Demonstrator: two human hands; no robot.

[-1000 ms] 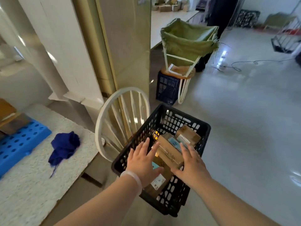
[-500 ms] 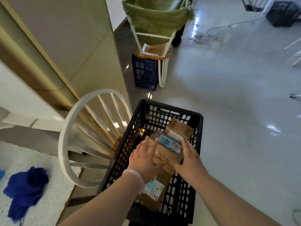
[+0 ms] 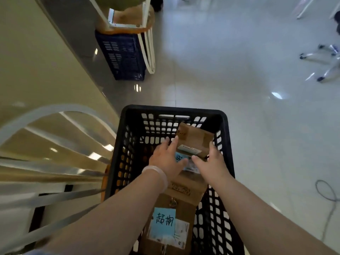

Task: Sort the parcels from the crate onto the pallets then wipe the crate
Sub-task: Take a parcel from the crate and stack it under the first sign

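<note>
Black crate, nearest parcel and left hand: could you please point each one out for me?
black crate (image 3: 173, 109), head view, middle of its far rim.
nearest parcel (image 3: 163, 222), head view, on its blue label.
left hand (image 3: 165, 159), head view, back of the hand.

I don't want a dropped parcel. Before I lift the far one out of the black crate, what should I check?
1. Hands on both sides: left hand lies along the far parcel's left edge, right hand along its right edge: ok.
2. Fingers hooked under it: they look straight and its underside is hidden: cannot tell.
3. Nothing lying on top of it: ok.
4. It is clear of the blue-noted parcel, which lies nearer in the crate: ok.
5. A pallet in sight for set-down: none in view: not ok.
</note>
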